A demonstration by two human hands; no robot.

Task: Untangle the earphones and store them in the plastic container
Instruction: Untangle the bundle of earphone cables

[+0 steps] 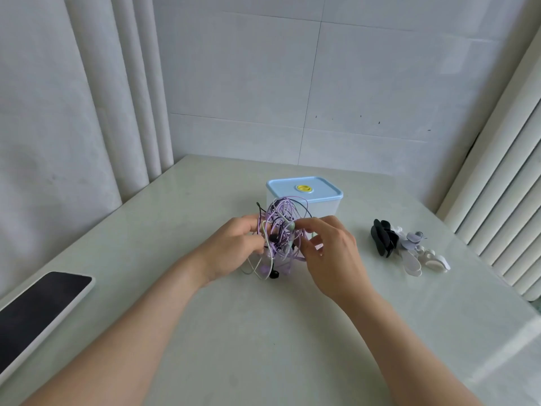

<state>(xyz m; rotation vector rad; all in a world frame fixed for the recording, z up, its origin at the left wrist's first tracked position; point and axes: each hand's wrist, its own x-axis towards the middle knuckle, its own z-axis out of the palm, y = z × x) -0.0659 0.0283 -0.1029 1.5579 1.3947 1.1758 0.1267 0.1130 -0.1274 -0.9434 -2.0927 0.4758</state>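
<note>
- At the far left, a flat device with a black screen and a white frame (38, 312) lies on the pale glossy table (263, 347), well apart from the hands.
- The left hand (231, 247) is raised above the table with its fingers (248, 227) curled in, gripping the left side of the tangle; how the thumb lies cannot be told, because the cords hide it.
- The tangled bundle of purple, black and pale grey-green earphone cords (282, 227) hangs between the two hands, its loops standing up and its lower ends (one black earbud among them) touching or nearly touching the table.
- Just behind the bundle stands the translucent square plastic container with a light-blue lid (322, 191) and a yellow round mark on top; the lid is on, and the cords cover part of its front wall.
- The right hand (330, 253) pinches the tangle from the right, thumb and forefinger (310, 222) closed on a cord; the other fingers are loosely bent.
- Farther right, a small heap of black, white and lilac cord-winder pieces (409, 250) lies on the table near a ribbed white wall panel (497, 200).
</note>
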